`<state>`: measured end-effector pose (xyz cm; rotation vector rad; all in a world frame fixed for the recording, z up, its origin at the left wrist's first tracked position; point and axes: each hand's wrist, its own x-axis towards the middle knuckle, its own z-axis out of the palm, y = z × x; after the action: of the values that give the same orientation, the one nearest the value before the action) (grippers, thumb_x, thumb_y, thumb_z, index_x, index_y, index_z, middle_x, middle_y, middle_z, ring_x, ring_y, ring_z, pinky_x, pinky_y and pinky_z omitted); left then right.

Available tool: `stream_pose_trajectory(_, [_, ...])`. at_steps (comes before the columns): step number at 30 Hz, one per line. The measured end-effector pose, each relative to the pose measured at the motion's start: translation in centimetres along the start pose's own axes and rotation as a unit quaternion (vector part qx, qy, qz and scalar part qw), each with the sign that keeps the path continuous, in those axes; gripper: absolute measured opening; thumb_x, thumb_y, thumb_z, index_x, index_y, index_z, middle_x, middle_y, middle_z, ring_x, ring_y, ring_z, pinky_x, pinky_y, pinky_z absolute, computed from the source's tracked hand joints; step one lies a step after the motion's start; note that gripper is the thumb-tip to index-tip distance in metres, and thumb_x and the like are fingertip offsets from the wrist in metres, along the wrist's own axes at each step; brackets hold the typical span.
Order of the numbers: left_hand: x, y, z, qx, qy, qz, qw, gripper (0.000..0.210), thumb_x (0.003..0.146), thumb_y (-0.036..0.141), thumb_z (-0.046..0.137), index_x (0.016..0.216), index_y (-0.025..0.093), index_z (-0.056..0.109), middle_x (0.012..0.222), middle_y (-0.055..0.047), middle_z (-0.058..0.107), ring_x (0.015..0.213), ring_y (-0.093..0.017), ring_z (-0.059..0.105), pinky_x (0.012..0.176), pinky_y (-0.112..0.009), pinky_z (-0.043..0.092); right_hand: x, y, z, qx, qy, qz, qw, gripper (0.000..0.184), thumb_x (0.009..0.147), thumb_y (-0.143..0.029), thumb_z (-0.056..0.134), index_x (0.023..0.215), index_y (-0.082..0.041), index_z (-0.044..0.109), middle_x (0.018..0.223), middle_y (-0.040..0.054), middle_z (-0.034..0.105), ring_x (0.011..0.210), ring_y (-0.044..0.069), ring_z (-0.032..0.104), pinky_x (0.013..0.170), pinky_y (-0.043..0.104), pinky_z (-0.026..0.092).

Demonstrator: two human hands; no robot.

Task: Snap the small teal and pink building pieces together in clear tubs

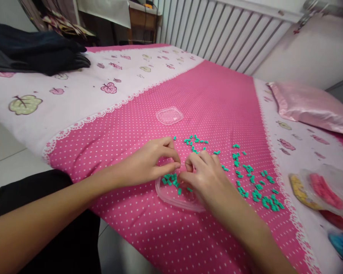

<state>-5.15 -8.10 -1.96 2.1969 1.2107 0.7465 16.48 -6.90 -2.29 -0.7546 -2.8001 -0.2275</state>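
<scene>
My left hand (161,158) and my right hand (204,173) are close together over a clear plastic container (183,205) on the bed. Thumb and forefinger are pinched on each hand; whatever sits between the fingertips is hidden or too small to make out. Small green plastic pieces (171,179) lie inside the container, below my left fingertips. My right hand covers part of the container's right side. Many more loose green pieces (257,186) are scattered over the bedsheet beyond and to the right of my right hand.
A clear lid (169,115) lies flat beyond my hands on the pink dotted bedsheet (125,220). At right are clear containers of yellow pieces (303,192), pink pieces (327,190) and blue pieces (341,243). A pink pillow (314,106) and dark clothing (42,51) rest farther off.
</scene>
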Motion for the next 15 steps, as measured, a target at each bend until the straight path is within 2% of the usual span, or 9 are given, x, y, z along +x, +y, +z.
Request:
stream_pose_trajectory(4, [0.1,-0.2,-0.1,-0.031,0.020,-0.004,0.999,0.018,0.099,0.028,0.055,0.095,0.019,0.070,0.095,-0.002,0.059,0.087,-0.015,0.058,0.079,-0.030,0.047,0.2,-0.3,0.5,-0.018,-0.002,0.014,1.000,0.009,0.084,-0.028,0.083,0.079,-0.027,0.076,0.091,0.0052,0.063,0.093,0.025,0.045,0.078,0.037,0.031])
stream_pose_trajectory(8, [0.2,-0.8,0.2,-0.040,0.017,0.001,0.999,0.018,0.098,0.027,0.054,0.092,0.018,0.069,0.094,-0.002,0.061,0.085,-0.015,0.059,0.077,-0.030,0.047,0.7,-0.5,1.0,-0.039,-0.024,0.015,0.999,0.011,0.088,-0.029,0.080,0.078,-0.028,0.076,0.096,0.0062,0.064,0.098,0.026,0.046,0.085,0.040,0.030])
stream_pose_trajectory(15, [0.3,-1.7,0.6,-0.059,0.031,0.000,0.998,0.013,0.092,0.021,0.056,0.086,0.017,0.067,0.084,-0.001,0.064,0.077,-0.014,0.059,0.070,-0.027,0.044,1.4,-0.7,0.0,-0.044,-0.072,0.022,0.996,0.009,0.086,-0.030,0.081,0.077,-0.029,0.078,0.098,0.0057,0.065,0.100,0.024,0.050,0.086,0.040,0.032])
